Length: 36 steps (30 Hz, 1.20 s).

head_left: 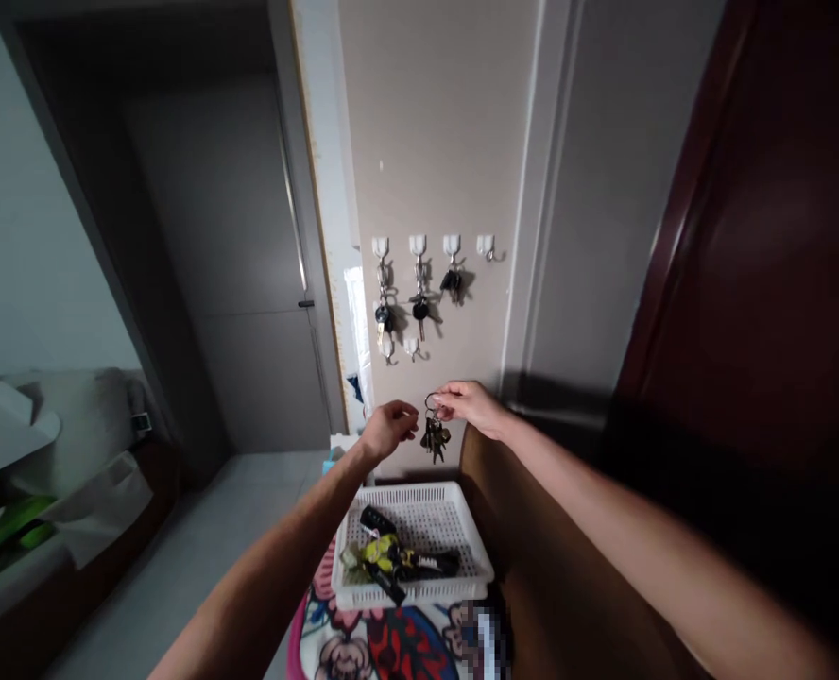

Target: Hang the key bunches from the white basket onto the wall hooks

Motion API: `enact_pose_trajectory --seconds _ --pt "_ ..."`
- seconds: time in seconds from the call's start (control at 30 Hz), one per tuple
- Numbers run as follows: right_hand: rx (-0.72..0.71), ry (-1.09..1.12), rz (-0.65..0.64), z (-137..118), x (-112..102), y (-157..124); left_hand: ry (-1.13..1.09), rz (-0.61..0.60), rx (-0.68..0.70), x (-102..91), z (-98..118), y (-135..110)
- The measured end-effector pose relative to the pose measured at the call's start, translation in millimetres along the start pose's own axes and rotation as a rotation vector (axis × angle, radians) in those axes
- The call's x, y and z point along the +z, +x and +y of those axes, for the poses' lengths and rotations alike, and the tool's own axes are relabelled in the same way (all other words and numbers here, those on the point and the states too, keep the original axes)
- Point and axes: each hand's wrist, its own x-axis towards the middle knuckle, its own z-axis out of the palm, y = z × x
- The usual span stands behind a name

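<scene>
A bunch of keys (435, 440) hangs from a large metal ring, which my right hand (463, 404) pinches at the top. My left hand (391, 427) is just left of the keys, fingers curled and close together; whether it holds anything is hidden. Above, white hooks (418, 246) are fixed to the beige wall panel in two rows. Three of the upper hooks carry keys, among them a left set (383, 319), a middle set (420, 310) and a dark set (452, 281). The upper right hook (486, 246) bears nothing.
Below my hands, a white plastic basket (476, 557) holds a yellow-green item (381, 551) and several black items. It rests on a flower-patterned surface (405, 652). A grey door (228, 255) stands left, a dark red door (760, 264) right. A pale sofa (94, 406) is at far left.
</scene>
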Motion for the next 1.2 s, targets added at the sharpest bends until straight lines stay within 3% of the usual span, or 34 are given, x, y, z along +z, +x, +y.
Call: enact_pose_trajectory --seconds 0.2,0.33,0.47,0.63,0.8,0.9,1.0,1.1,1.2 --pt "-0.206 0.05 0.279 -70.3 -42.2 28.7 0.011 -0.026 0.019 -3.8 21.1 2.6" --pt "-0.269 0.025 0.501 -109.4 -68.3 52.3 0.038 -0.039 0.027 -5.8 27.7 5.2" --pt "-0.262 -0.09 0.657 -127.4 -87.9 71.5 0.068 -0.047 0.028 -8.3 30.0 9.1" --pt "-0.237 -0.158 0.722 -133.7 -96.9 86.6 0.107 -0.051 0.025 -7.2 32.1 11.9" --pt "-0.174 -0.249 0.759 -122.8 -95.5 89.7 0.128 -0.06 0.038 -6.9 20.4 10.1" --pt "-0.238 -0.409 0.817 -104.6 -90.4 83.6 0.161 -0.053 0.029 -11.2 1.8 5.7" --pt "-0.337 -0.591 0.843 -72.8 -70.4 69.4 0.231 -0.036 -0.026 -16.8 -24.7 -4.7" --pt "-0.344 -0.679 0.631 -28.8 -30.6 45.4 0.365 -0.05 -0.111 -21.5 -57.3 -21.6" --pt "-0.254 -0.767 0.207 14.7 15.4 12.4 0.593 -0.152 -0.156 -25.0 -87.3 -43.7"
